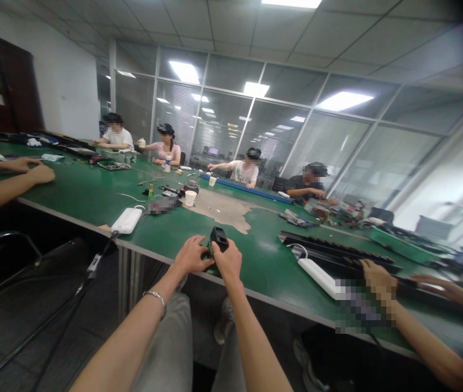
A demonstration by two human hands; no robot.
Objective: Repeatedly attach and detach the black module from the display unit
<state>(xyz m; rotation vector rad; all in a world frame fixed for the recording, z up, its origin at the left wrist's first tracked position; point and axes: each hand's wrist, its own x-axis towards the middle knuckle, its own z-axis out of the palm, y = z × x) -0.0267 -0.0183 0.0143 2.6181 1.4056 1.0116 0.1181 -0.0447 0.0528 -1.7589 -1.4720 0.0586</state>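
A small black box-shaped device (218,235), with recesses in its top face, is held upright near the front edge of the green table. My right hand (229,262) grips it from the right, thumb along its near side. On its left side, my left hand (192,255) has its thumb and fingers curled toward the lower part of the device. A silvery bracelet circles my left wrist. What the device's underside looks like is hidden by my fingers.
On the table (166,234) are a white power strip (127,220), a paper cup (190,198) and a tan sheet (227,209). Another power strip (317,276) lies right, beside long black parts (337,253) and a co-worker's hand (378,283). Several people sit around.
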